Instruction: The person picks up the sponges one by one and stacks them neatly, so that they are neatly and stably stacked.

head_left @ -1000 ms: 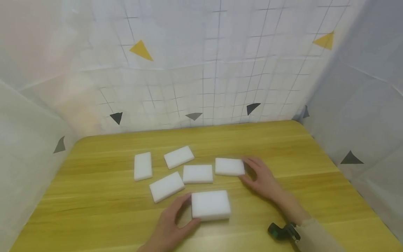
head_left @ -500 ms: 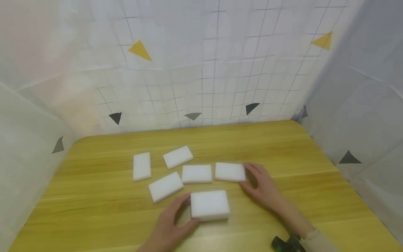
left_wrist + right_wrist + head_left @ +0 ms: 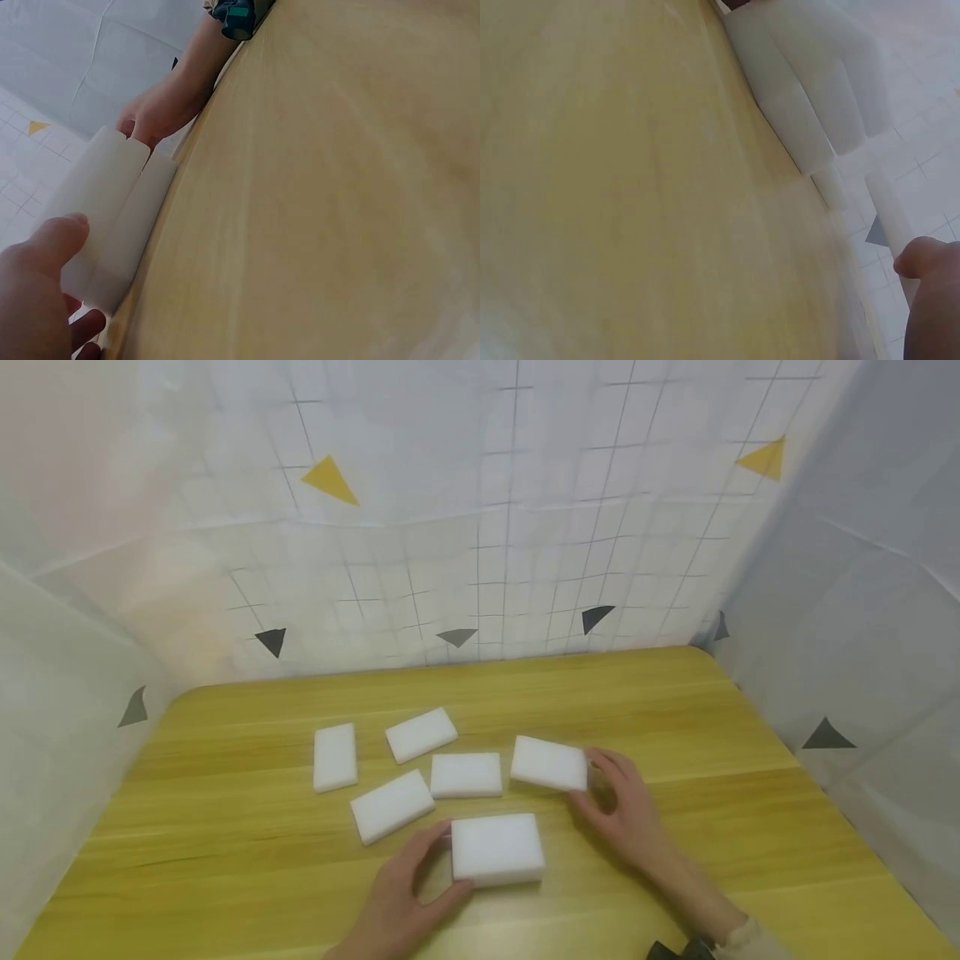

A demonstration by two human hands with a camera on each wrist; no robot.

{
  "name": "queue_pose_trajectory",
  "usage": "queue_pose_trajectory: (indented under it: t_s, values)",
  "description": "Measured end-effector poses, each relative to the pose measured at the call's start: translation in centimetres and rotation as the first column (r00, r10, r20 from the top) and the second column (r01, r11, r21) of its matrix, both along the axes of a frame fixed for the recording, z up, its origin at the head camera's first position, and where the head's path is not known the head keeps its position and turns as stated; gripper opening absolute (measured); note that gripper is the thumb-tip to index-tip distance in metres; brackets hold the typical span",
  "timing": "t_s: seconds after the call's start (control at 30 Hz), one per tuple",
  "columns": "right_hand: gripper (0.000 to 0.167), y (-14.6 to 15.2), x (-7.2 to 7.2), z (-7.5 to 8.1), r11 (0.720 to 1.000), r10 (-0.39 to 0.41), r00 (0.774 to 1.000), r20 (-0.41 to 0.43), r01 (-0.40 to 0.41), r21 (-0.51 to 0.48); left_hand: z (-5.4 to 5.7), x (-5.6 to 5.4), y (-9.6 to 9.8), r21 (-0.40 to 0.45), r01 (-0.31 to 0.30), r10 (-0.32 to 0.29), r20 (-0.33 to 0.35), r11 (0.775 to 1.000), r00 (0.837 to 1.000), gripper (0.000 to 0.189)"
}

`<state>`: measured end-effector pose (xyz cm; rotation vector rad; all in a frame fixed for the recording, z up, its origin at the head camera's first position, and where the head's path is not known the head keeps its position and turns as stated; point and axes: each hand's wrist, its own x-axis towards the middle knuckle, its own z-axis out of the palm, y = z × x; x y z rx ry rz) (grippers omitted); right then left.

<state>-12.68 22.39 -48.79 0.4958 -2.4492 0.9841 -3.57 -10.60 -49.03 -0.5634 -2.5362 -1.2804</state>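
My right hand (image 3: 626, 814) pinches one short end of a flat white block (image 3: 550, 763) between thumb and fingers. That block is tilted and lifted a little off the table; its thin edge shows beside the thumb in the right wrist view. Lower and nearer, my left hand (image 3: 401, 893) grips the left end of a thicker stack of white blocks (image 3: 497, 850), thumb on the near side and fingers on the far side. In the left wrist view a seam splits the stack (image 3: 101, 202) into layers, and the left thumb (image 3: 60, 240) presses its side.
Several more flat white blocks lie singly on the wood-grain table (image 3: 225, 860): one upright at left (image 3: 335, 757), one slanted behind (image 3: 422, 735), one slanted in front (image 3: 392, 807), one straight in the middle (image 3: 466, 775). Marked white sheets (image 3: 480, 527) enclose the back and sides.
My right hand first drew its white block slightly nearer, then raised it, with its left end tipping up. The left hand stays on the stack.
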Motion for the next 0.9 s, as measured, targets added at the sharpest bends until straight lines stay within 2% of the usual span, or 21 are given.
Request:
queue_pose_trajectory:
  t_s: [0.13,0.33,0.5,0.63,0.8,0.9]
  values:
    - [0.062,-0.2,0.4,0.1,1.000,0.000,0.999,-0.037,-0.001,-0.032,0.0,0.0,0.1,-0.007,-0.013,0.013,-0.003,1.000,1.000,0.068]
    - [0.068,-0.7,0.8,0.3,0.990,0.072,0.988,-0.134,-0.087,-0.108,0.2,0.1,0.0,-0.014,-0.004,0.004,0.013,1.000,1.000,0.068]
    - [0.068,-1.3,0.8,0.4,0.971,0.120,0.964,-0.238,-0.163,-0.173,0.3,0.0,-0.1,0.001,0.006,-0.006,0.031,1.000,0.999,0.067]
    - [0.066,-1.6,0.9,0.4,0.959,0.132,0.951,-0.280,-0.194,-0.208,0.4,0.0,0.0,0.005,0.007,-0.007,0.035,1.000,0.999,0.067]
    - [0.060,-2.0,1.0,0.3,0.946,0.165,0.929,-0.330,-0.244,-0.214,0.3,0.0,0.0,0.005,0.004,-0.004,0.028,1.000,1.000,0.067]
    - [0.060,-2.6,1.4,1.0,0.939,0.191,0.903,-0.385,-0.283,-0.198,0.3,0.0,0.1,0.002,-0.002,0.002,0.021,1.000,1.000,0.067]
